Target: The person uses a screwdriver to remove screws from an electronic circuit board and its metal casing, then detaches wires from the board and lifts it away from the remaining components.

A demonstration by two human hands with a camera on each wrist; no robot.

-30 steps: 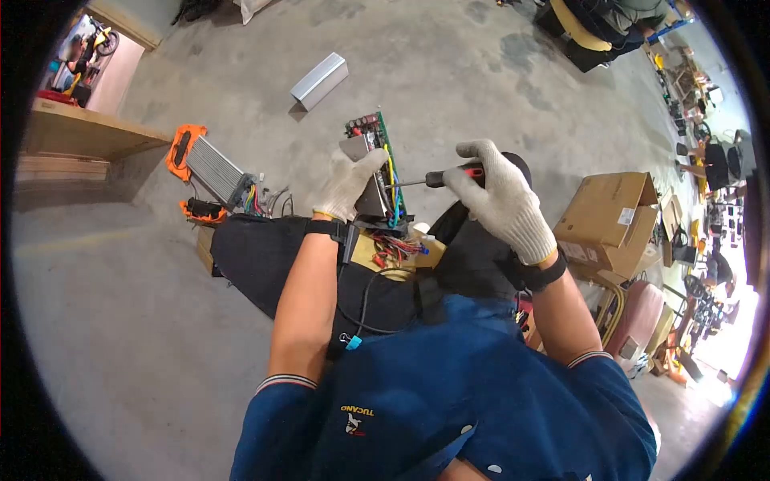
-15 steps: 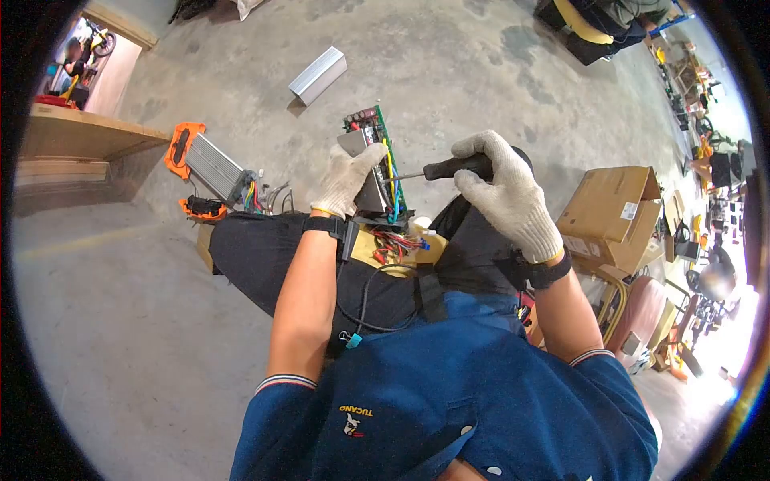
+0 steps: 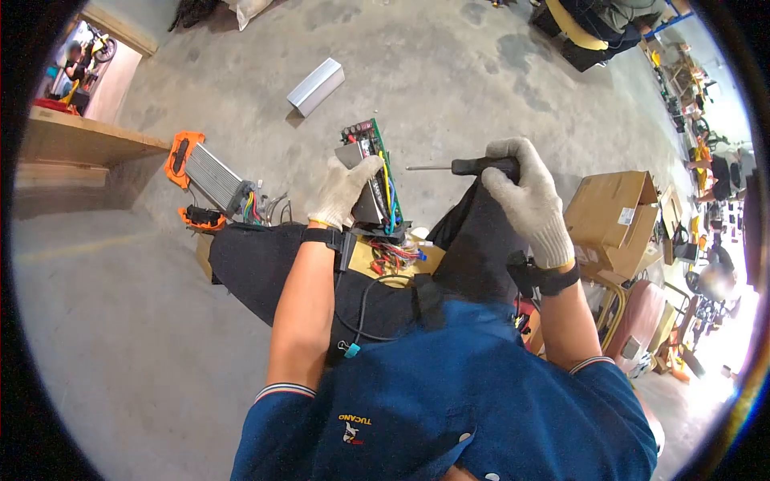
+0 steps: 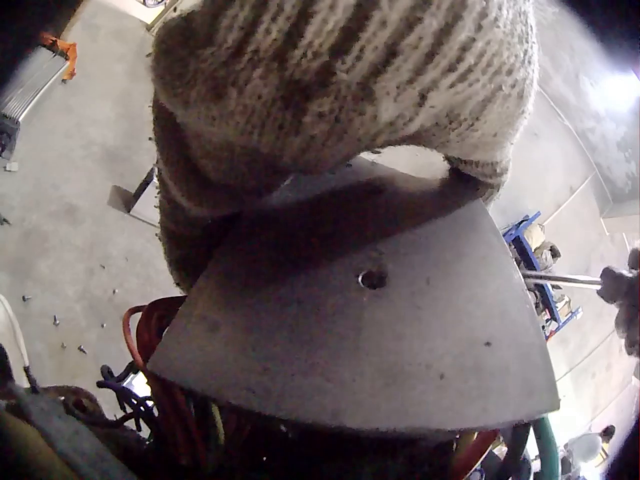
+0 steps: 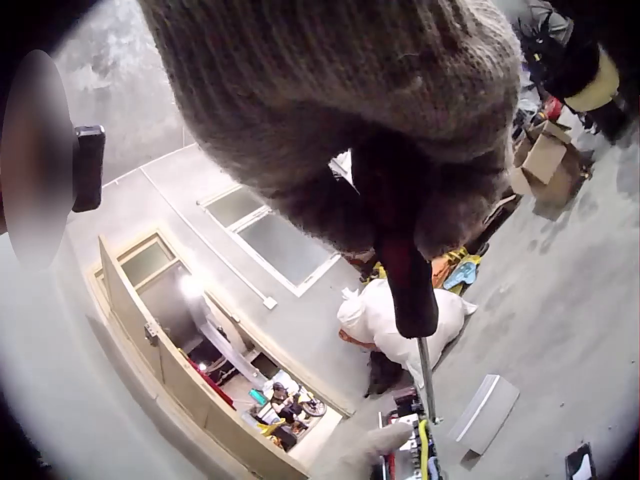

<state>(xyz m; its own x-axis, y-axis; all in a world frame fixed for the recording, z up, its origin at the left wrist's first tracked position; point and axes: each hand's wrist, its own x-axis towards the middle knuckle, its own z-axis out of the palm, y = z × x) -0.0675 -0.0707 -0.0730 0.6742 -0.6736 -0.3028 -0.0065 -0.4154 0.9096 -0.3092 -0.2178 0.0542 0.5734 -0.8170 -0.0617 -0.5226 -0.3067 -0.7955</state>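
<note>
My gloved left hand (image 3: 341, 191) grips a controller circuit board (image 3: 372, 202) over my lap, thumb along its near face. The board has a green edge, metal plates, and yellow and blue wires. In the left wrist view the glove's fingers wrap a bare metal plate (image 4: 370, 340) with one round hole. My gloved right hand (image 3: 533, 200) holds a screwdriver (image 3: 472, 166) by its dark handle, the shaft pointing left toward the board. A gap shows between tip and board in the head view. Thin coloured wires (image 3: 393, 255) with plugs hang below the board.
A silver metal casing (image 3: 316, 86) lies on the concrete floor ahead. At left is a finned controller (image 3: 215, 175) with orange ends and loose leads. A wooden bench (image 3: 88, 140) stands at far left, a cardboard box (image 3: 605, 210) at right.
The right hand has drawn the screwdriver right, so its tip is now away from the board it met earlier. The left hand keeps its hold on the board, which sits slightly lower.
</note>
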